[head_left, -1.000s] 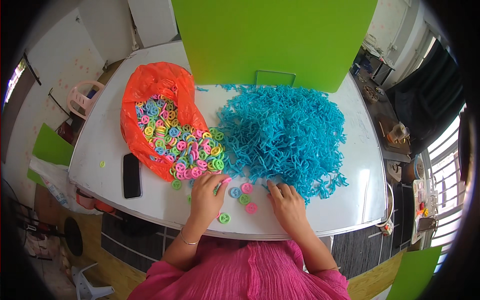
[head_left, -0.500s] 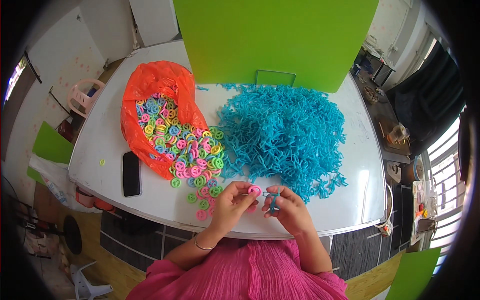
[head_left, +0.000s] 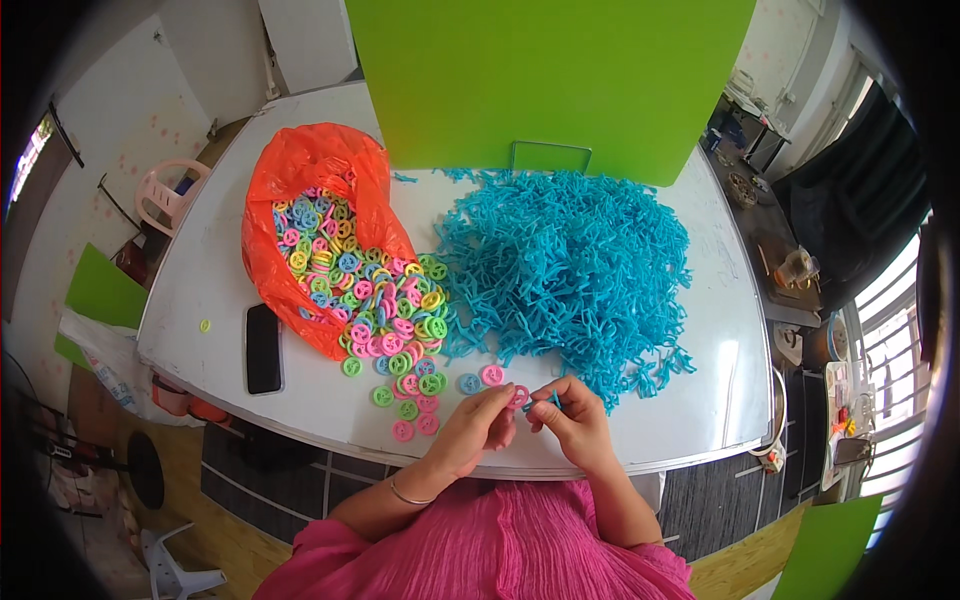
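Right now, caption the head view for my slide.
Left fingers hold a pink wheel, right fingers a blue piece, near a blue heap and red bag of wheels.

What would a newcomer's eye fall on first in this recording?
Most striking is the big heap of thin, bright blue plastic-looking pieces right of centre on the glossy white table, before an upright lime-green panel. Left of the heap, a crumpled orange-red plastic bag lies open, spilling small multicoloured plastic-looking wheels. Near the front edge, the left hand holds a pink wheel and the right hand a blue piece.
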